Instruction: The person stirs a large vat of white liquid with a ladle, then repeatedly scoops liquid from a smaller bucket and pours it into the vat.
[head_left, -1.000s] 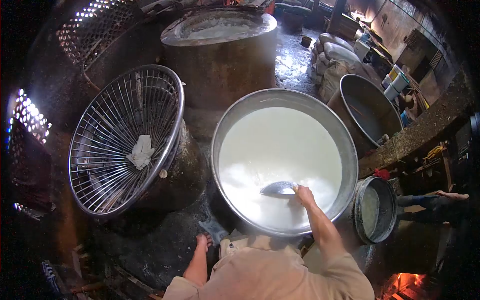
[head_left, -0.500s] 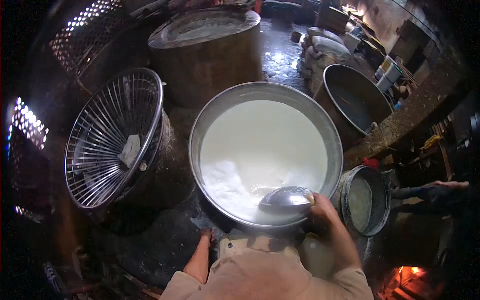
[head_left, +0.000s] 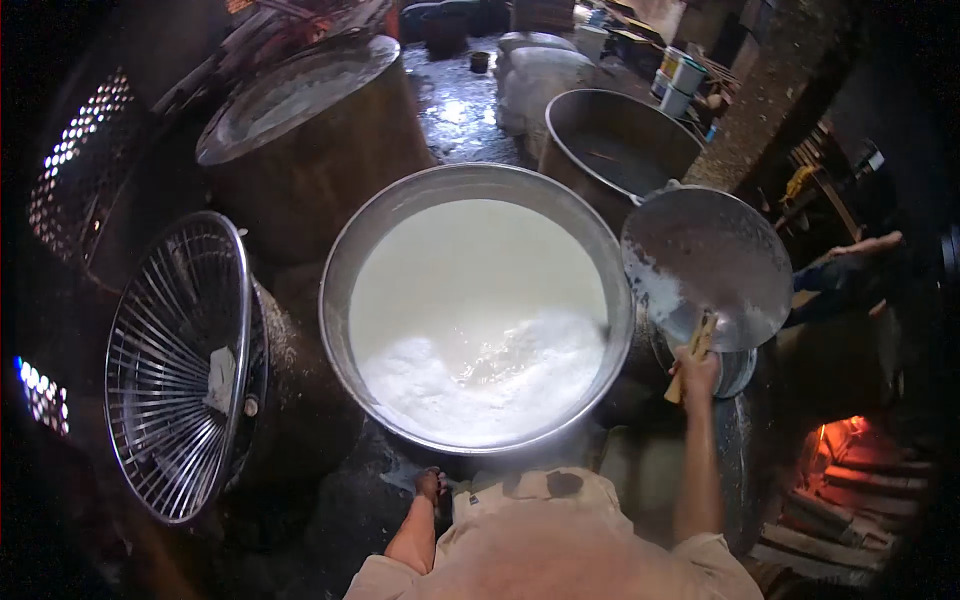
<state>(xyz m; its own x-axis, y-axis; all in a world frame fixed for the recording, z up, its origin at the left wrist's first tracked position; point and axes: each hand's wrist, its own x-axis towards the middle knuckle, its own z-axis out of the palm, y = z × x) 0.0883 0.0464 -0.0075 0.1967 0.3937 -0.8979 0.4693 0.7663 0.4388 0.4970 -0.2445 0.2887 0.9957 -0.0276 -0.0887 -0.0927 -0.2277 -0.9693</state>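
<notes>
My right hand (head_left: 697,372) is wrapped around the wooden handle of a large, round metal ladle (head_left: 735,250). The ladle is out to the right of a wide metal vat (head_left: 335,345), and its bowl overlaps the vat's right rim in this view. White liquid marks the left part of the bowl. Inside the vat is a milky white liquid (head_left: 480,265), with thick foam along its near side. Low at my left side, just below the vat's near rim, my left hand (head_left: 430,484) looks small and dark, its fingers hard to make out.
A slatted metal basket (head_left: 240,350) with a white piece inside stands at left. Behind are a large drum (head_left: 330,160) and a dark tub (head_left: 625,140). Beneath the ladle, a smaller bucket (head_left: 738,375) partly shows. A fire (head_left: 840,440) burns at lower right; another person's arm (head_left: 865,245) shows.
My right hand has lifted the ladle out of the foamy liquid and swung it right, over the smaller bucket. The view has turned to the right.
</notes>
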